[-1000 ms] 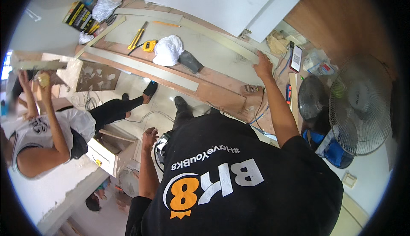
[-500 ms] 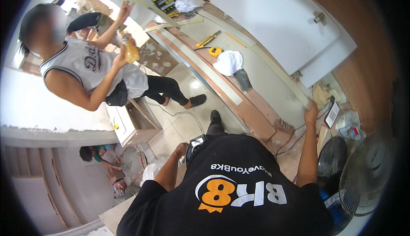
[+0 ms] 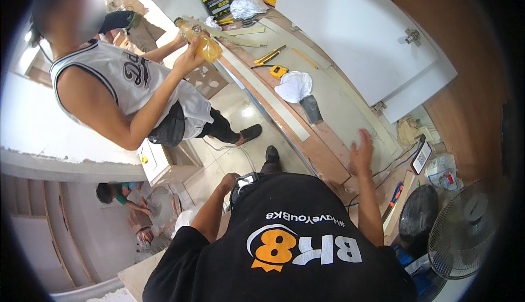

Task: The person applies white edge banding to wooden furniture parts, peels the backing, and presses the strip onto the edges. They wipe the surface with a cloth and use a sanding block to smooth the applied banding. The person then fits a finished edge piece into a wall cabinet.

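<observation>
My right hand point(image 3: 361, 153) hovers over the near right part of the worktop point(image 3: 342, 97), fingers spread and holding nothing. Close to its right lies a long pale strip point(image 3: 384, 138). My left hand point(image 3: 228, 183) is at my waist, fingers curled beside a black and silver device point(image 3: 247, 180); what it grips, if anything, is hidden. Farther up the worktop are a white cloth point(image 3: 293, 86), a dark grey block-like piece point(image 3: 311, 109), a yellow tape measure point(image 3: 279, 71), a yellow utility knife point(image 3: 270, 54) and a pencil point(image 3: 304, 58).
A co-worker point(image 3: 120, 83) at the left holds a bottle of yellow liquid point(image 3: 205, 45). White cabinet doors point(image 3: 355, 28) jut over the worktop. A fan point(image 3: 462, 236), a phone point(image 3: 421, 157) and a red-and-blue cutter point(image 3: 392, 201) are at the right. Another person point(image 3: 123, 192) crouches lower left.
My right hand has let go of the long strip's near end and moved left, opening. The co-worker's free hand has left the strips' far end; the bottle has moved right. My left hand stays put.
</observation>
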Motion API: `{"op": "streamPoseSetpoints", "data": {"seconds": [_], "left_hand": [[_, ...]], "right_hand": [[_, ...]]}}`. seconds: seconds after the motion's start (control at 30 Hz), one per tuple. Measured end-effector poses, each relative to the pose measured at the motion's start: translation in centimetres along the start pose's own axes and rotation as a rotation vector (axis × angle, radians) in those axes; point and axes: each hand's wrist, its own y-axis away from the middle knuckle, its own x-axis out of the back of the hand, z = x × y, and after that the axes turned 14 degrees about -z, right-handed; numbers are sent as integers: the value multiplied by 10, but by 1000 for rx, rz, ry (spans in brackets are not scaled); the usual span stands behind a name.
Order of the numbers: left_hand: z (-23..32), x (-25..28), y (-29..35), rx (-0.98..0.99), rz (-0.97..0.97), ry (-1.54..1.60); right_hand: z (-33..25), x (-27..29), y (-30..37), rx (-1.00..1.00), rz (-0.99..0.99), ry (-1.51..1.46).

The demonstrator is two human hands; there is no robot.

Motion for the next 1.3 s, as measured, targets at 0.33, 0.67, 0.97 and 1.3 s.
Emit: {"op": "streamPoseSetpoints", "data": {"seconds": [0.33, 0.67, 0.97, 1.3], "left_hand": [[-55, 8, -13, -130, -18, -36], [-84, 7, -11, -144, -69, 548], [-100, -3, -31, -128, -37, 332], [-109, -9, -38, -467, -30, -465]], "right_hand": [[-115, -48, -14, 86, -262, -189], [-146, -67, -43, 111, -350, -177], [-148, -81, -47, 87, -450, -78], [-152, -75, -47, 106, -471, -99]]}}
